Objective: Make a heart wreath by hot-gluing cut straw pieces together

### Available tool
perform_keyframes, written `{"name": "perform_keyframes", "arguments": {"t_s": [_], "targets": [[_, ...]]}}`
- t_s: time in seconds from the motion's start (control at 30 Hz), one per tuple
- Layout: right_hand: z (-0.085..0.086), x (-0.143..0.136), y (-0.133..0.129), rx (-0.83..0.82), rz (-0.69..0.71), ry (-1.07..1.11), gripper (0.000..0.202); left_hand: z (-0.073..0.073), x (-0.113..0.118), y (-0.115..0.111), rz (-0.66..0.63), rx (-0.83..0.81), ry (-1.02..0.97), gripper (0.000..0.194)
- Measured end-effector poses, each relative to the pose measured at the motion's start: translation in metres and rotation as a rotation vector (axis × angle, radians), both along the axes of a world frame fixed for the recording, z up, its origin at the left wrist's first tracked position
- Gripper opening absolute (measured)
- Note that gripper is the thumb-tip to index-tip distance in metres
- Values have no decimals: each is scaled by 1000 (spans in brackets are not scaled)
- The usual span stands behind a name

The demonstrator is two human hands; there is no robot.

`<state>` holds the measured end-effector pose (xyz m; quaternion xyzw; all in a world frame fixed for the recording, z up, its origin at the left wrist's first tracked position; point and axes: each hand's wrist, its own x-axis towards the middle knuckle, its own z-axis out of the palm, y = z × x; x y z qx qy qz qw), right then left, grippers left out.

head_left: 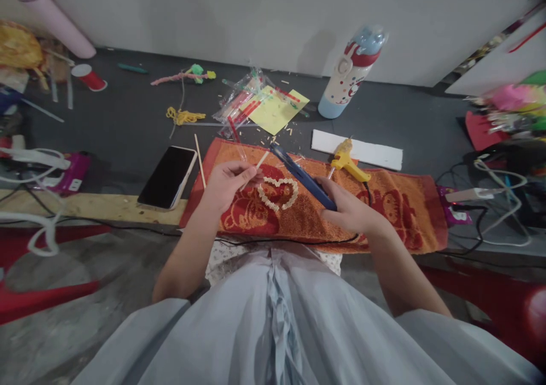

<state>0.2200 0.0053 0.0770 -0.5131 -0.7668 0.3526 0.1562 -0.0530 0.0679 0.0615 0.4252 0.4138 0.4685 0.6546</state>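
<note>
My left hand (pixel 232 183) pinches a thin wooden stick (pixel 262 160), its pale end pointing up and right. In my right hand (pixel 347 206) is a long dark-blue tool shaped like a utility knife (pixel 305 179). Its far end reaches close to the stick's tip; whether they touch I cannot tell. Below and between my hands, a heart outline of small pale wooden pieces (pixel 278 204) lies on the orange and red towel (pixel 324 226). Just beyond my right hand rests a yellow glue gun (pixel 347 163). Another wooden stick (pixel 199 160) lies left of my left hand.
A phone (pixel 168 177) lies at left. Behind the towel are a yellow paper (pixel 273 112), plastic packets (pixel 241 98) and scattered wooden bits. A water bottle (pixel 352 72) stands near a white strip (pixel 358 149). Cables and a purple box (pixel 458 206) are at right.
</note>
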Motion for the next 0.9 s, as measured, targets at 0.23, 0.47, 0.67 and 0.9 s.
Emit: {"name": "perform_keyframes", "arguments": {"t_s": [0.23,0.47,0.67,0.9], "targets": [[-9,-4,-4,-39,-197,-8,66,-6,6,13,227,-159,-303,22],[-11,-23,-16,42,-214,15,64,6,22,8,473,-63,-467,20],[-6,-43,-19,71,-229,-4,66,9,42,-4,547,-103,-535,22],[-6,-49,-19,55,-259,65,66,10,57,-14,609,-102,-504,22]]}}
